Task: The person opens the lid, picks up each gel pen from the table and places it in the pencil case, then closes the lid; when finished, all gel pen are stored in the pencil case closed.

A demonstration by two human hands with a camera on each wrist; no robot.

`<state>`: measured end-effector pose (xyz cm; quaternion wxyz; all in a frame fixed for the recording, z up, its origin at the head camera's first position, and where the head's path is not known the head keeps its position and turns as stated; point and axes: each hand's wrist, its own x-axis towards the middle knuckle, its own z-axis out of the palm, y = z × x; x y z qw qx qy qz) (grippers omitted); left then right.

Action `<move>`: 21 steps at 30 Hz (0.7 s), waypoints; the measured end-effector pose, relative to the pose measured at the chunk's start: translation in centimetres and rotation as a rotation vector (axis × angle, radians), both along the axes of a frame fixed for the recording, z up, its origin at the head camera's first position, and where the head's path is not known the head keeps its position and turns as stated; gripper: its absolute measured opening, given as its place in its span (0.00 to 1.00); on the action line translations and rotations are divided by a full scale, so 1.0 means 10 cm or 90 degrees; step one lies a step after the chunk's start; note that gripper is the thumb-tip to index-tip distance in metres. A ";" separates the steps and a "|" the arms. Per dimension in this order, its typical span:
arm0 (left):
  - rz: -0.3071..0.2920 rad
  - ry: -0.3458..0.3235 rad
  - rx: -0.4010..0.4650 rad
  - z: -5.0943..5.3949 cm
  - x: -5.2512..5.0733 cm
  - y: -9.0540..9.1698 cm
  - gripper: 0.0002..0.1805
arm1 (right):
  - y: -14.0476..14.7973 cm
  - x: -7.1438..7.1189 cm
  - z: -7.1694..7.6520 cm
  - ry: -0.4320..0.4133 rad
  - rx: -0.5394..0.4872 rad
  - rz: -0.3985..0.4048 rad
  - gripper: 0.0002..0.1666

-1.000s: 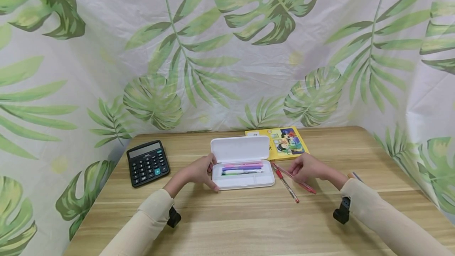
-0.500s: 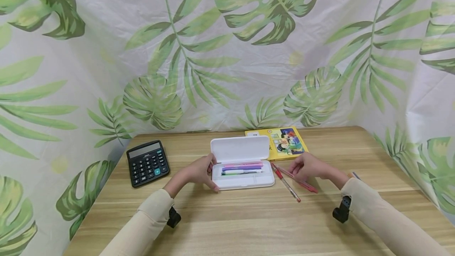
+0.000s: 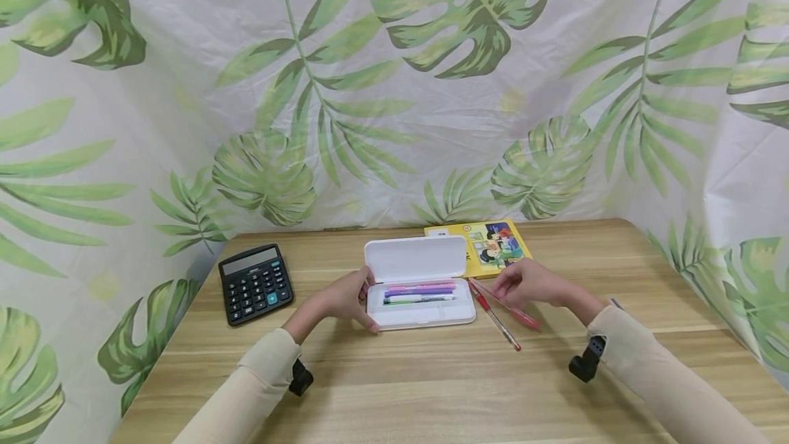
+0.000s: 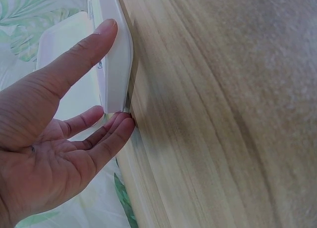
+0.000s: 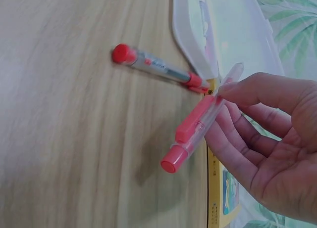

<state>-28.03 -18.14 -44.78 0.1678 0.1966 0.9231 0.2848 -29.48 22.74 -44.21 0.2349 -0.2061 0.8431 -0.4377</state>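
Note:
A white pencil case (image 3: 425, 324) lies with its lid up, several pens (image 3: 421, 290) inside it in pink, purple and green-white. My left hand (image 3: 346, 297) grips its left end; in the left wrist view the thumb lies along the front wall and the curled fingertips touch the end. To the right of the case, my right hand (image 3: 535, 285) pinches a clear pen with a red cap and clip (image 5: 198, 121) between thumb and fingers, tilted above the table. Another clear pen with red ends (image 3: 496, 317) lies on the wood between the case and this hand.
A yellow picture book (image 3: 501, 245) lies behind the case, partly hidden by the lid. At the left stands a black calculator (image 3: 255, 284). A small thin item (image 3: 616, 304) shows behind the right wrist. Leaf-patterned cloth hangs around the wooden table (image 3: 401, 389).
My right hand has risen slightly and shifted left, lifting the red-capped pen with it. The other red pen slid a little to the right earlier. My left hand stays on the pencil case.

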 end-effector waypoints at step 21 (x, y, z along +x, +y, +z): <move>0.004 -0.006 0.004 0.02 0.01 0.00 0.44 | -0.53 -0.14 0.10 0.098 -0.048 0.066 0.15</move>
